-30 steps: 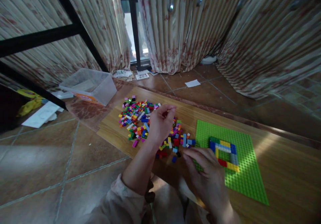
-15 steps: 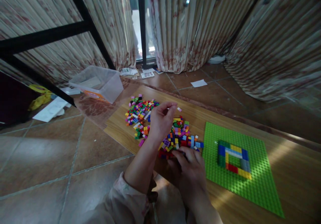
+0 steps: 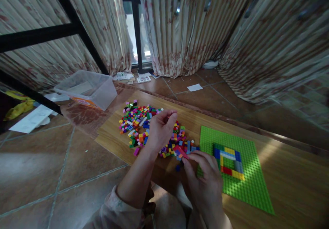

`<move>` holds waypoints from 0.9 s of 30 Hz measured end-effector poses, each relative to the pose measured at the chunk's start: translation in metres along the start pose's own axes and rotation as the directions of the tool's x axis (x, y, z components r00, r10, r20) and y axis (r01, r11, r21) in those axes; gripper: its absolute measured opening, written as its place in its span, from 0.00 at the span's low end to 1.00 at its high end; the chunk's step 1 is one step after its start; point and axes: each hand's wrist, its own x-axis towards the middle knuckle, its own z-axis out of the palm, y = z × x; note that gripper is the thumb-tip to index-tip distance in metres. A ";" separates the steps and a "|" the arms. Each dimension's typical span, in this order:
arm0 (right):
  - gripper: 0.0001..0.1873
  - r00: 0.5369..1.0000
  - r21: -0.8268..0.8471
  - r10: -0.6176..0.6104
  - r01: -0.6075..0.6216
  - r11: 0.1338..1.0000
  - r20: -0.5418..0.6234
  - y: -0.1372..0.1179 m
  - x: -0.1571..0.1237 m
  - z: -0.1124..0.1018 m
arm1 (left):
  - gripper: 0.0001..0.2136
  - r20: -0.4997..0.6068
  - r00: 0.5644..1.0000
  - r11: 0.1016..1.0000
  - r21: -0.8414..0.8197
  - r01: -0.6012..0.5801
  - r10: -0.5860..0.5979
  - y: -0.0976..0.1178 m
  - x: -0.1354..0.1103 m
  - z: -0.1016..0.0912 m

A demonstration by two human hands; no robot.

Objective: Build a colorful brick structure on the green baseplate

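Observation:
My left hand (image 3: 160,129) hovers above the pile of loose building bricks (image 3: 137,117), its thumb and fingers pinched together. Whatever is between those fingertips is too small or hidden to make out. My right hand (image 3: 204,177) is closed on a red brick (image 3: 181,151), held by thumb and fingers at the pile's near right edge. Beside it lies a green baseplate (image 3: 246,191). On the plate stands a square frame of blue, green, yellow, white, red and grey bricks (image 3: 227,170), with green studs showing in its middle.
The pile and baseplate rest on a wooden board (image 3: 290,174). A clear plastic box (image 3: 102,90) stands at the far left end. Papers (image 3: 194,87) lie on the tiled floor beyond, before striped curtains (image 3: 177,34). A black metal frame (image 3: 84,34) rises at left.
My right hand has lifted from the pile's near edge and now holds the red brick. My left hand stays pinched over the pile. The view has shifted slightly to the right.

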 end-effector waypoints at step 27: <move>0.10 0.978 0.080 0.178 -0.170 0.982 -0.111 0.038 0.013 -0.035 | 0.09 0.586 0.756 0.957 0.197 0.215 -0.290 0.001 -0.039 0.042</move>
